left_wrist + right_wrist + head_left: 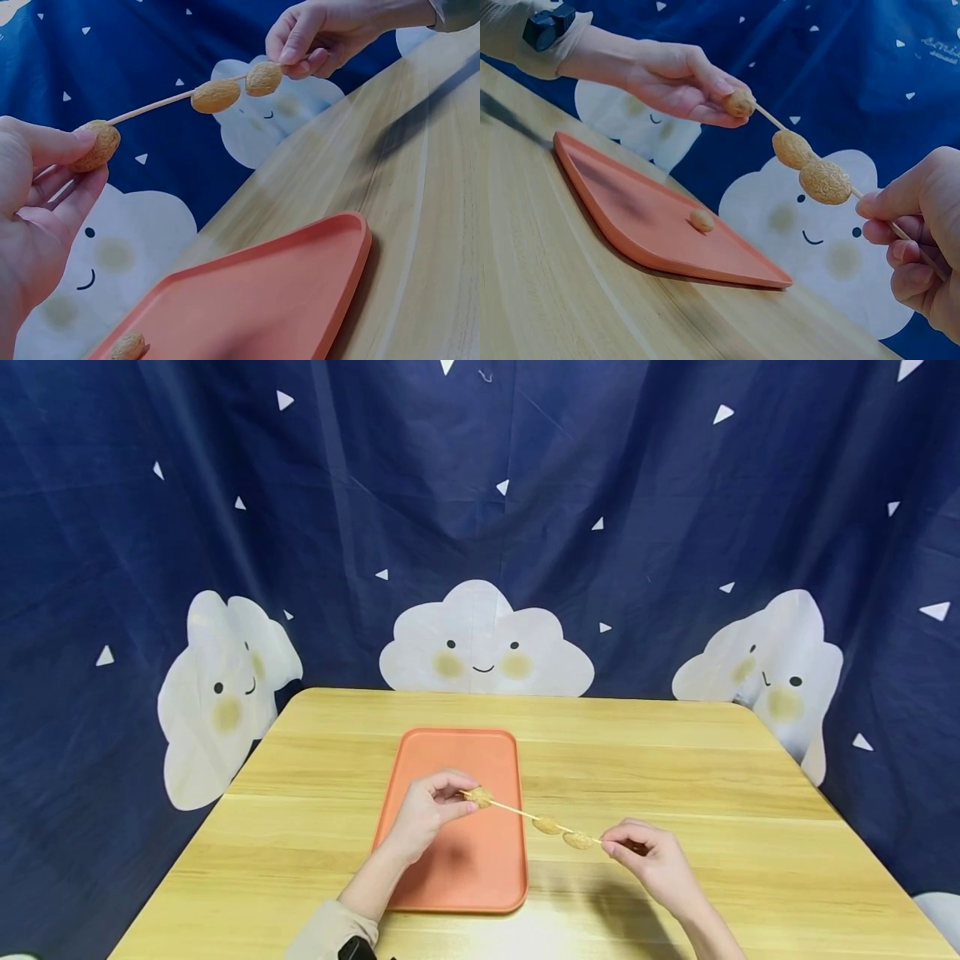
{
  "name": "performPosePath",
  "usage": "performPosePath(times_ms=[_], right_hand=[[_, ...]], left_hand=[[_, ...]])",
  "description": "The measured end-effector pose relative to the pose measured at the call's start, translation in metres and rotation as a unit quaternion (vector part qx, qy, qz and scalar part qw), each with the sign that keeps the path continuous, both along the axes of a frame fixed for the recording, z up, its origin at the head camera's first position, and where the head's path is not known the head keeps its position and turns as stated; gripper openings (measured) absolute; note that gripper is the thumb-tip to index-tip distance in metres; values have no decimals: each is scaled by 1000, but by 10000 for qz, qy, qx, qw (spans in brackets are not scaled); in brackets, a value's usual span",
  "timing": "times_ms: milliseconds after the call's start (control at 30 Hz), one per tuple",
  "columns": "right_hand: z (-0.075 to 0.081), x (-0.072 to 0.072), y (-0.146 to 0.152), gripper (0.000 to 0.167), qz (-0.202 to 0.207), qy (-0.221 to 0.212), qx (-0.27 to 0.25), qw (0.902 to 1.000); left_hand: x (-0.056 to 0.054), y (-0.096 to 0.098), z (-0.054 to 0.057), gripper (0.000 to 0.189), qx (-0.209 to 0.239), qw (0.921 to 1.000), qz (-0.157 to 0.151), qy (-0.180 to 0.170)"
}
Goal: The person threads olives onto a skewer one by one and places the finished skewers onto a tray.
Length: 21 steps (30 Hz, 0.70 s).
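A thin wooden skewer [513,811] slants through the air between both hands. My left hand [426,817] pinches an oval, wrinkled golden-brown ball [97,147] at the skewer's left end, thumb on one side and fingers on the other. Two more such balls, one [791,148] beside the other [826,182], sit threaded close together near the right end. Just past them, my right hand [651,860] grips the bare end of the skewer between thumb and curled fingers. Beneath the left hand is an orange tray [480,881]; one loose ball [701,220] lies on it, hidden in the head view.
The tray lies on a light wooden table [637,760], left of its middle. Behind the table hangs a dark blue curtain [420,468] printed with smiling clouds and white triangles. A black band [549,27] is around the left sleeve.
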State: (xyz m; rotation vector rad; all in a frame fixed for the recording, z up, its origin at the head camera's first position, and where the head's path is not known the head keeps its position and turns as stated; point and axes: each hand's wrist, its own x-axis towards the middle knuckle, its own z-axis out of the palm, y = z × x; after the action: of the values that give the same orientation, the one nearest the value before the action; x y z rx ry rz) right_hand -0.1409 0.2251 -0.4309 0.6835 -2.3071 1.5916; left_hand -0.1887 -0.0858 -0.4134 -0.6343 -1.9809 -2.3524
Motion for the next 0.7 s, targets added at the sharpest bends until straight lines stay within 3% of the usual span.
performPosePath(times_ms=[300,500,700], right_hand=[[5,1,-4,9,-98,-256,-51,9996],[8,0,-8,15,7,-174,-68,9998],[7,-1,-10,6,192,-111,-197,9996]], left_hand=[[1,0,-1,32,89,9998,-95,176],[3,2,-1,32,214,9994,-111,254],[4,3,0,29,298,9992,-96,264]])
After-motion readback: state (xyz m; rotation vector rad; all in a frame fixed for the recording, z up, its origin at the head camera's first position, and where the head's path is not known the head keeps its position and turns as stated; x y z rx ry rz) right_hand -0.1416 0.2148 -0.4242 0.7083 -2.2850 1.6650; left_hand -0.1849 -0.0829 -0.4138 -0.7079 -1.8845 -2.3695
